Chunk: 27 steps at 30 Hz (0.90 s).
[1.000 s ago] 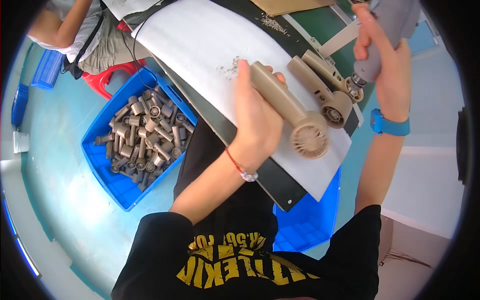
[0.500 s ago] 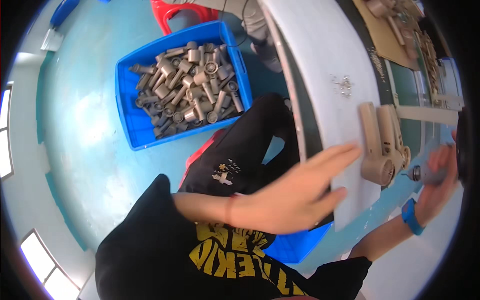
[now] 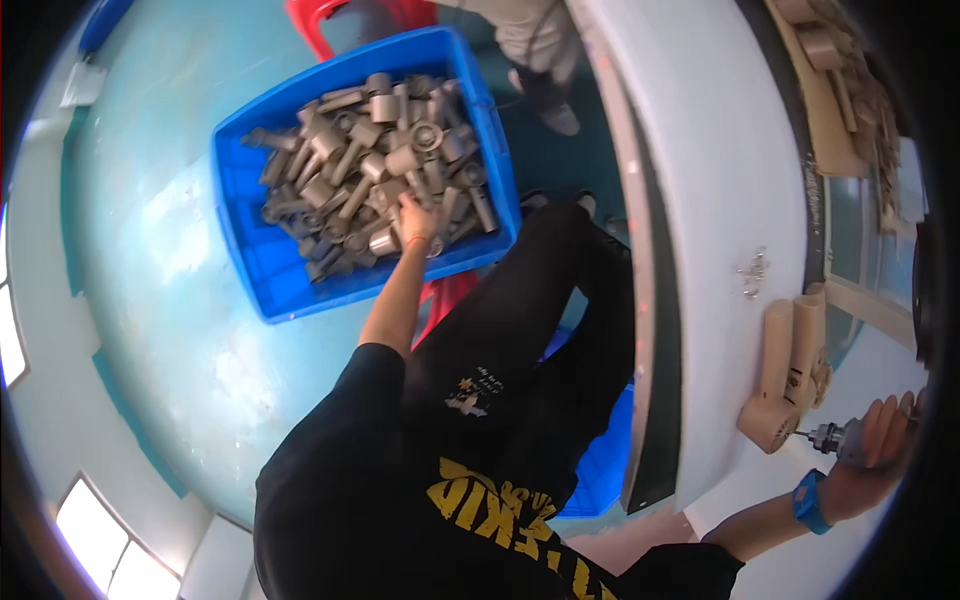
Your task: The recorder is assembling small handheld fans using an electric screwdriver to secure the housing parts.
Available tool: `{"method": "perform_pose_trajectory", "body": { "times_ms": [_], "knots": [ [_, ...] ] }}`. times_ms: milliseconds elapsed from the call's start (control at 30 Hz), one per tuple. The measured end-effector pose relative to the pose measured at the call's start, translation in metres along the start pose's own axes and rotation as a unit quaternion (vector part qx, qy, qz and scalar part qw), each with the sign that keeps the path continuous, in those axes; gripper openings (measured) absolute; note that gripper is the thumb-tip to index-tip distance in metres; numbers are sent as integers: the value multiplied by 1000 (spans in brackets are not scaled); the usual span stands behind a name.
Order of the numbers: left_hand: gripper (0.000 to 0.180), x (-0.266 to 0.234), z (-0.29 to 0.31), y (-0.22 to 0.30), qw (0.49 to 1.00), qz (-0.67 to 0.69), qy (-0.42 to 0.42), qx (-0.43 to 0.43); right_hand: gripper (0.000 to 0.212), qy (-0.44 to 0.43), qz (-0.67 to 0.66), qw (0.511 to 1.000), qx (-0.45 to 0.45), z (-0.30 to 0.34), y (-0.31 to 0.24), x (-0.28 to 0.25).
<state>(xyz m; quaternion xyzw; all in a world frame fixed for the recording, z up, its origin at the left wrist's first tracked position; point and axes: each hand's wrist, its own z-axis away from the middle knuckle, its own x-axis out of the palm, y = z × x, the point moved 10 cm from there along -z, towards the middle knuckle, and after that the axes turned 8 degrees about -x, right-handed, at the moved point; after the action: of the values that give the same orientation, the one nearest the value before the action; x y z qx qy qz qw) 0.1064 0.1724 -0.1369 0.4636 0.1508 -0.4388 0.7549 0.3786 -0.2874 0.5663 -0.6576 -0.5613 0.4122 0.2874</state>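
Observation:
My left hand (image 3: pixel 418 218) reaches down into a blue bin (image 3: pixel 236 200), touching the heap of grey-tan plastic housings (image 3: pixel 345 150), each with a round head and a handle. Its fingers are blurred and partly hidden among the parts, so a grip cannot be made out. On the right, my right hand (image 3: pixel 880 450) is closed around an electric screwdriver (image 3: pixel 832 437). The thin bit points at the round grille of a tan housing (image 3: pixel 770 422) lying at the table's edge. Beside that one lie further tan housings (image 3: pixel 803 345).
A white-topped table (image 3: pixel 720 150) runs along my right side, with a small pile of screws (image 3: pixel 752 272) on it. More tan parts (image 3: pixel 850 80) rest on cardboard beyond. A red stool (image 3: pixel 315 20) and another person's leg (image 3: pixel 540 45) are behind the bin. Another blue bin (image 3: pixel 605 460) sits below the table.
My left hand has swung left from beside the table housings into the bin. The right hand keeps the screwdriver, its bit now by the housing's grille. The view has shifted.

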Motion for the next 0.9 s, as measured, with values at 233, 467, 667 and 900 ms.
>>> {"method": "perform_pose_trajectory", "body": {
  "times_ms": [233, 467, 667, 900],
  "knots": [
    [54, -28, 13, 12, 993, -79, 81, -46, 21, -189, -325, 926, 21, 24, -8, 137],
    [28, -136, 68, 84, 964, 143, 181, 131, 25, -180, -331, 926, -24, 46, -10, 174],
    [20, -188, 156, 188, 908, 313, -23, 277, 29, -195, -272, 942, -24, 62, 18, 189],
    [14, -178, 274, 266, 852, 315, -266, 322, 27, -199, -193, 961, 17, 71, 10, 211]
  ]
}}
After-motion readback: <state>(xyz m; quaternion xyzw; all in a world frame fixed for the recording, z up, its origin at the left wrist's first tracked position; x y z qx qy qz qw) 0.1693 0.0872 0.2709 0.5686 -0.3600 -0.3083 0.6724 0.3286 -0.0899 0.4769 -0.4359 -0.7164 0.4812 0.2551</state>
